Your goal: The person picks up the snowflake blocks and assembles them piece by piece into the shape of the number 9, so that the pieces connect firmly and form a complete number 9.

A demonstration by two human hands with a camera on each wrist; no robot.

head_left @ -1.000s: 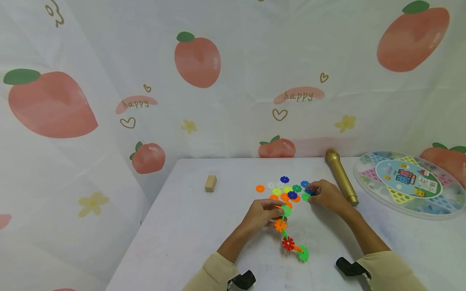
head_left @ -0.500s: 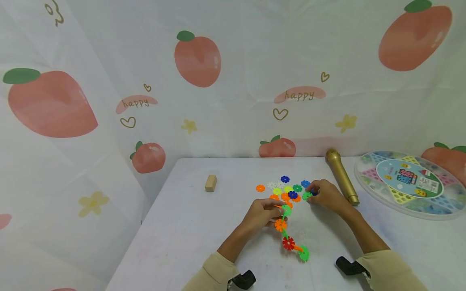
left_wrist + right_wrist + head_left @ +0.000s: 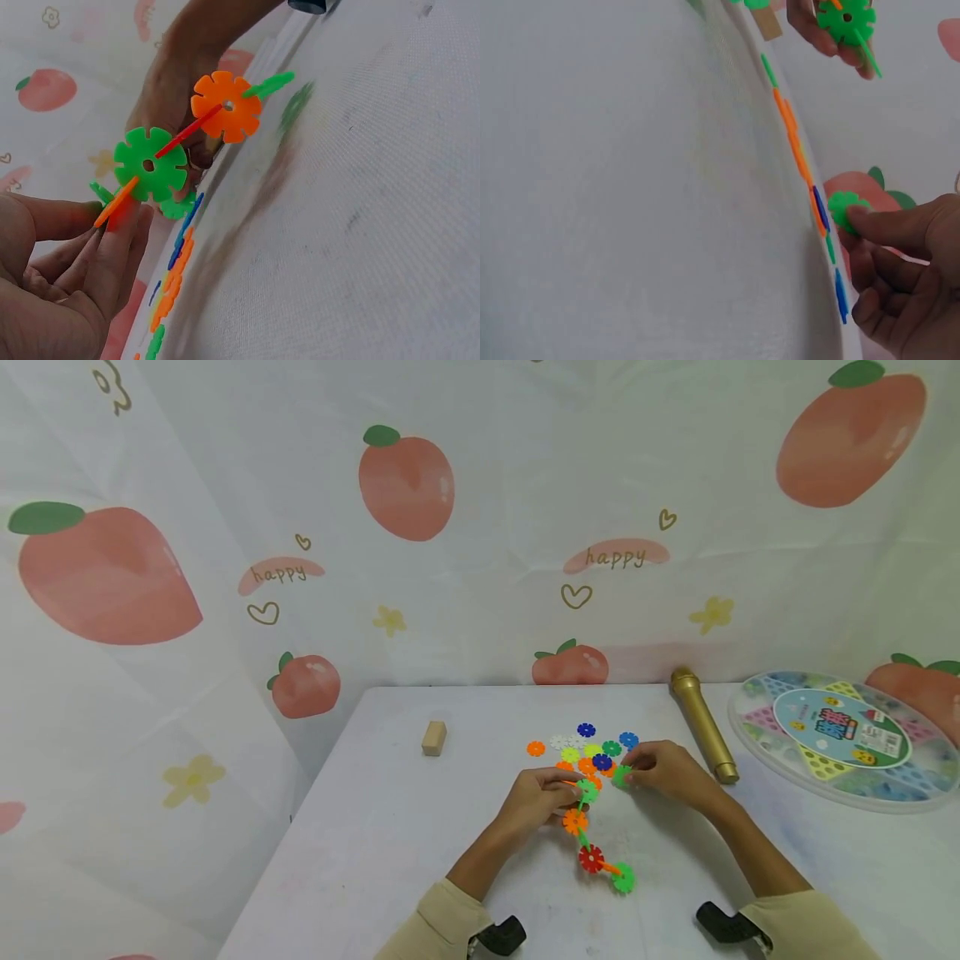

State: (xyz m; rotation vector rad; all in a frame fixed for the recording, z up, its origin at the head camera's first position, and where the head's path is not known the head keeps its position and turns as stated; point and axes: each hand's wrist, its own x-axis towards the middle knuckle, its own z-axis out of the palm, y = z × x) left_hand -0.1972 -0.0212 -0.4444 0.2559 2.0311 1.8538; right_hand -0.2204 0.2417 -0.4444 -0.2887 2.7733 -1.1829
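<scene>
My left hand holds a chain of slotted snowflake discs, thumb and fingers pinching an orange disc at its upper end. That disc slots into a green disc. Further down hang an orange disc, a red disc and a green end disc, with other discs edge-on between them. To the right, my right hand pinches a loose green disc between thumb and fingers. Loose discs lie just beyond both hands, including a dark blue disc and an orange disc.
A wooden block stands at the back left of the white table. Behind the right hand lies a gold microphone-shaped stick. A round, clear game-board case lies at the far right. A peach-print cloth hangs behind.
The right hand has taken up a green disc at the right edge of the pile and moved it left, closer to the chain. The left hand has stayed nearly still with the chain.
</scene>
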